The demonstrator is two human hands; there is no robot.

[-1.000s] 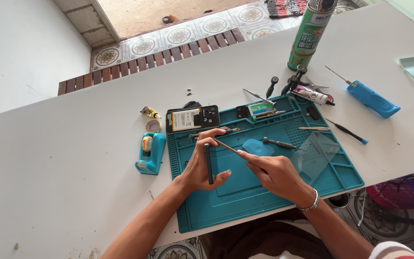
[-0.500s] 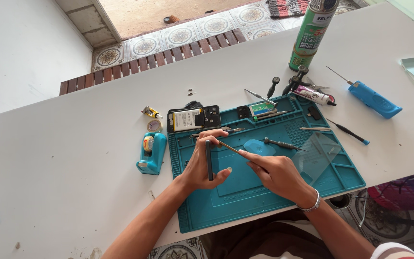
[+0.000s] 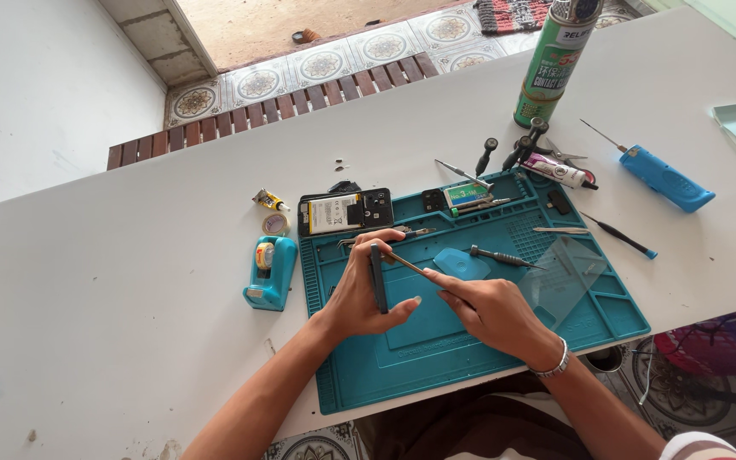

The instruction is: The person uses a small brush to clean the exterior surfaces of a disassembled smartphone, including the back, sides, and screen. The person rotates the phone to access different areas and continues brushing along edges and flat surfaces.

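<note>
Slim metal tool [image 3: 402,261] nearer upright dark phone [image 3: 378,278]

A work mat [image 3: 487,358] lies on the table [image 3: 129,281], at its near edge. Over the mat's middle, the left hand [image 3: 368,294] holds a phone [image 3: 378,279] on edge; the right hand [image 3: 491,311], just to its right, holds a thin tool [image 3: 402,262] against the phone's top. An opened phone body [image 3: 344,211] lies at the mat's far left corner. A tape dispenser [image 3: 270,273] stands left of the mat, a small tube [image 3: 270,201] behind it. A screwdriver [image 3: 500,255] lies on the mat right of the hands. A spray can [image 3: 555,64] stands behind the mat, far right. An electric tool [image 3: 662,175] lies right of the mat.
</note>
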